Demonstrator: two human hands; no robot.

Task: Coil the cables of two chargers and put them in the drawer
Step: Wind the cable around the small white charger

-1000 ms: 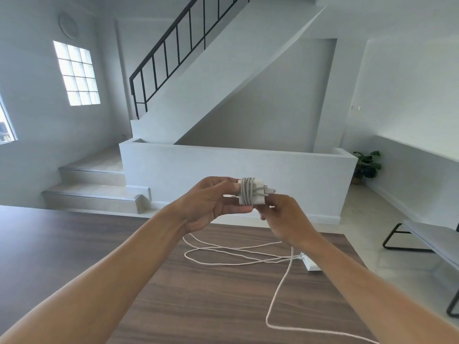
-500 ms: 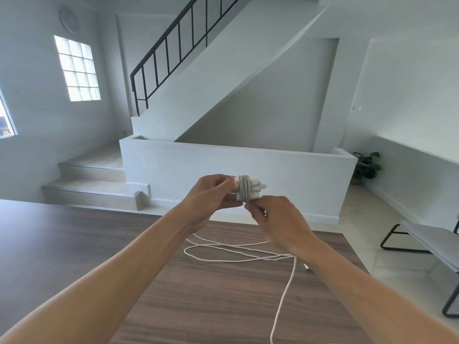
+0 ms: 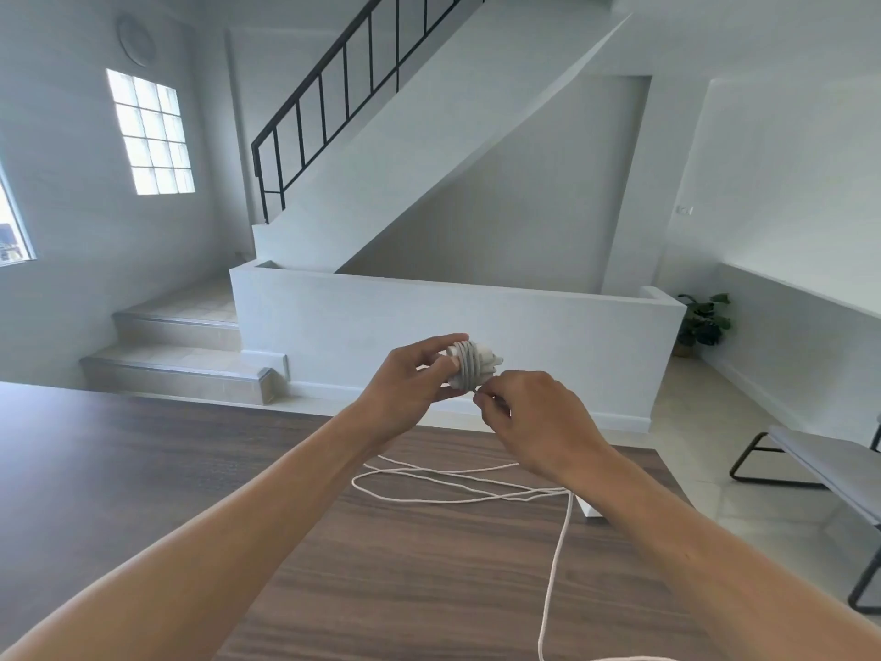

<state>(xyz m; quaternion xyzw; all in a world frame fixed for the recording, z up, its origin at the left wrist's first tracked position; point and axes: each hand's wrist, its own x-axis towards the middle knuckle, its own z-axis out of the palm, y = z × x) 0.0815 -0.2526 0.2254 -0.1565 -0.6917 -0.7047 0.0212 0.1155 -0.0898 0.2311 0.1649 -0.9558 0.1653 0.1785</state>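
A white charger block [image 3: 469, 369] with its cable wound around it is held up above the wooden table [image 3: 143, 469]. My left hand [image 3: 405, 388] grips the block from the left side. My right hand [image 3: 534, 417] pinches the cable's end just under the block. A second white cable [image 3: 457, 484] lies in loose loops on the table below my hands, one strand trailing toward the near edge. Its white charger block [image 3: 590, 508] peeks out beside my right forearm, mostly hidden. No drawer is in view.
The table's far edge runs just beyond the loose cable. A grey bench [image 3: 820, 465] with black legs stands to the right on the tiled floor. A low white wall [image 3: 476, 326], stairs and a potted plant [image 3: 703, 322] lie beyond.
My right hand has slid from the block's right side down to its underside, pinching the cable end. The block has turned slightly in my left hand.
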